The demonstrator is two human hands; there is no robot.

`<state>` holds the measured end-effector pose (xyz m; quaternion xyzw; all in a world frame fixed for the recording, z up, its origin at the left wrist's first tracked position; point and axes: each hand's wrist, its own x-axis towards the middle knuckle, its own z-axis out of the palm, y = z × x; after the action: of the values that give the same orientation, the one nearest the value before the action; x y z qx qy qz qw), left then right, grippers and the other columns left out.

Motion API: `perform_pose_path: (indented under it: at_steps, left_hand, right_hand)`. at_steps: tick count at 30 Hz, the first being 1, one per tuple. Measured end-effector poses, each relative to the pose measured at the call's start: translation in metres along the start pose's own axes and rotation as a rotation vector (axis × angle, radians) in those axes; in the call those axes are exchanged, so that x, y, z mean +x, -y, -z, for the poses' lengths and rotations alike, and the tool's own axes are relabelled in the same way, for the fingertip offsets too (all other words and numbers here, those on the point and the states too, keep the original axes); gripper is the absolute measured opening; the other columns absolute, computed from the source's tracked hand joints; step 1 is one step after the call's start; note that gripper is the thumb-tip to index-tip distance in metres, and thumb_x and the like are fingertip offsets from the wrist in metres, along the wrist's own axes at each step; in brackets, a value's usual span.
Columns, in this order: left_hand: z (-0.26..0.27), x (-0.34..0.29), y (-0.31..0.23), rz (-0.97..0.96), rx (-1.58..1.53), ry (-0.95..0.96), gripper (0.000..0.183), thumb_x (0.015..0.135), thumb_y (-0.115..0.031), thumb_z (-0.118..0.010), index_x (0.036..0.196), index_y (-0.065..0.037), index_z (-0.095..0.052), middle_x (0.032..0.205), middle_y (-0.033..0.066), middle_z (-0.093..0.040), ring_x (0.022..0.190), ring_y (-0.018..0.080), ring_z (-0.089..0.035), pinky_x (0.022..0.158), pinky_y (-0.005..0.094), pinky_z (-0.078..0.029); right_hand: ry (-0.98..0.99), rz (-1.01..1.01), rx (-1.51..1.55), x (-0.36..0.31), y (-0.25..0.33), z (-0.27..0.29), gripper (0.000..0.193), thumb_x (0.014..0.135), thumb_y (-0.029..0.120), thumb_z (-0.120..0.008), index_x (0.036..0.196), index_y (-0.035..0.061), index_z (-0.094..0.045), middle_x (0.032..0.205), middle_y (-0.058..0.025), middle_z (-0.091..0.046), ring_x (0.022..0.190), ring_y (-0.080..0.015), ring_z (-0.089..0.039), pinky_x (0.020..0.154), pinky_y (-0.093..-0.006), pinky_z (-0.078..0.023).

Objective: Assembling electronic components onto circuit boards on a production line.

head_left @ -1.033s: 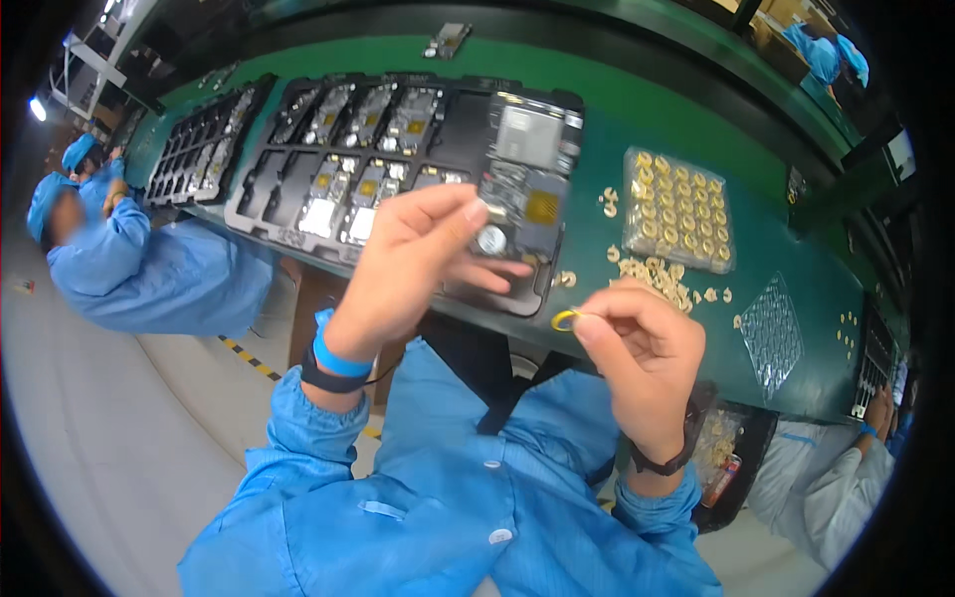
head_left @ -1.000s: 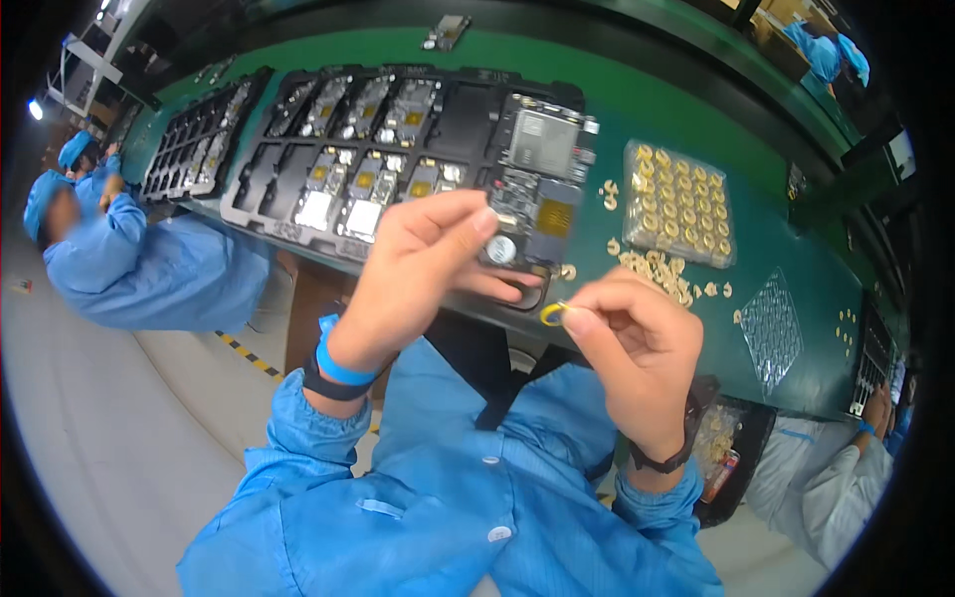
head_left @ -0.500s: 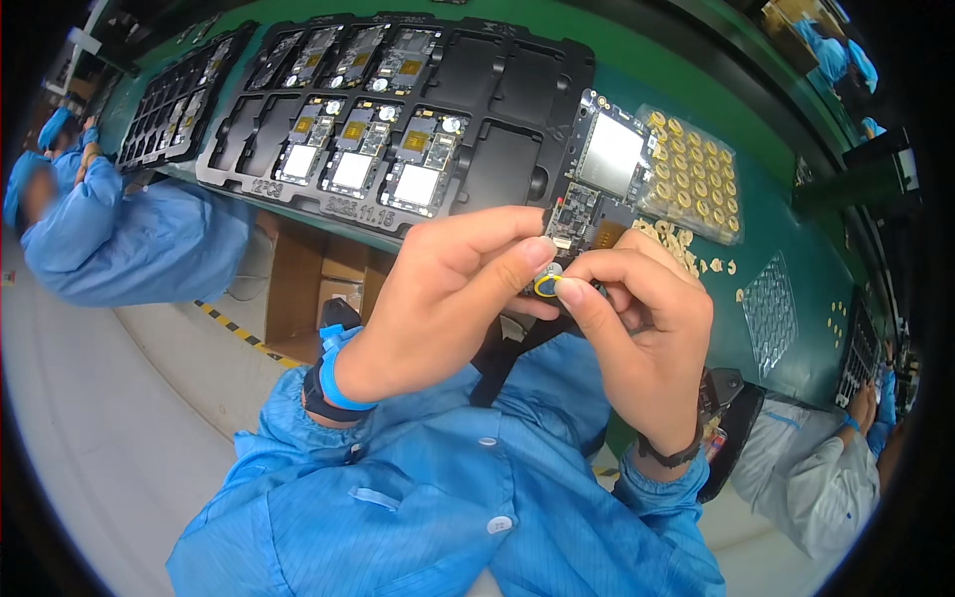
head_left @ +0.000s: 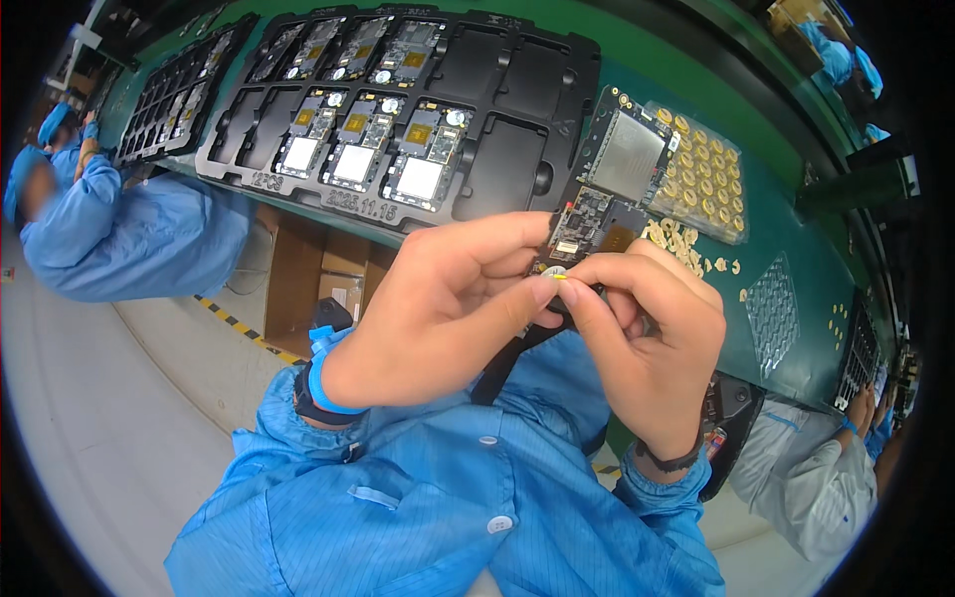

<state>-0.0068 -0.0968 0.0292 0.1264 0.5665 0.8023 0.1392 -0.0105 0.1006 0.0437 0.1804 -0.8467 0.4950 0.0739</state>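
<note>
A circuit board (head_left: 597, 221) with a large silver shield is tilted over the bench edge in front of me. My left hand (head_left: 453, 303) is closed on its lower left side, thumb at the near end. My right hand (head_left: 647, 333) pinches a small round coin cell (head_left: 558, 277) with a yellow rim between thumb and forefinger. The cell is seen nearly edge-on at the board's near end, by my left thumb tip. My fingers partly hide it, so whether it lies flush on the board is unclear.
A black tray (head_left: 497, 164) holding several circuit boards lies beyond my left hand. Right of the board are a clear tray of gold-ringed cells (head_left: 708, 179), cream scraps (head_left: 676, 241) and a clear blister sheet (head_left: 770, 318). Co-workers sit left (head_left: 129, 234) and right (head_left: 796, 463).
The coin cell has turned from showing its face to nearly edge-on. My left thumb has come down to meet it, and the board has shifted slightly right.
</note>
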Motion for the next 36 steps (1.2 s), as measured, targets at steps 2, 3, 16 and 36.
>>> perform_pose_path:
  at_steps: [2,3,16,36]
  left_hand:
    - [0.000,-0.001,-0.001,0.001,0.023,0.011,0.042,0.103,0.010,-0.056,0.145,0.014,-0.051,0.131,0.0230,-0.070,0.119,0.0256,-0.070,0.097,0.0359,-0.063]
    - [-0.001,-0.001,-0.003,0.001,0.047,0.025,0.045,0.102,0.013,-0.056,0.147,0.014,-0.050,0.132,0.0238,-0.069,0.121,0.0265,-0.069,0.099,0.0361,-0.062]
    - [-0.003,0.000,-0.008,-0.038,0.149,0.090,0.048,0.101,0.016,-0.052,0.148,0.014,-0.048,0.137,0.0275,-0.065,0.125,0.0331,-0.068,0.099,0.0416,-0.064]
    - [-0.012,0.005,0.000,-0.017,-0.117,-0.035,0.048,0.099,0.014,-0.056,0.147,0.012,-0.051,0.131,0.0265,-0.069,0.116,0.0325,-0.072,0.085,0.0398,-0.069]
  right_hand:
    - [-0.013,0.042,-0.060,0.000,0.002,0.002,0.012,0.083,-0.001,-0.082,0.093,0.0023,-0.076,0.069,-0.0043,-0.053,0.058,-0.0138,-0.050,0.052,-0.0297,-0.038]
    - [-0.011,0.040,-0.058,0.000,0.003,0.002,0.012,0.083,-0.001,-0.082,0.093,0.0023,-0.076,0.069,-0.0043,-0.053,0.058,-0.0138,-0.050,0.052,-0.0297,-0.038]
    - [-0.009,0.053,-0.022,0.000,0.003,0.010,0.017,0.078,-0.009,-0.083,0.092,-0.0015,-0.077,0.072,-0.0022,-0.058,0.062,-0.0074,-0.047,0.055,-0.0247,-0.032]
    - [0.001,0.189,-0.053,0.001,-0.010,0.015,0.022,0.077,-0.011,-0.082,0.096,-0.0008,-0.077,0.081,-0.0067,-0.069,0.065,-0.0116,-0.054,0.058,-0.0258,-0.039]
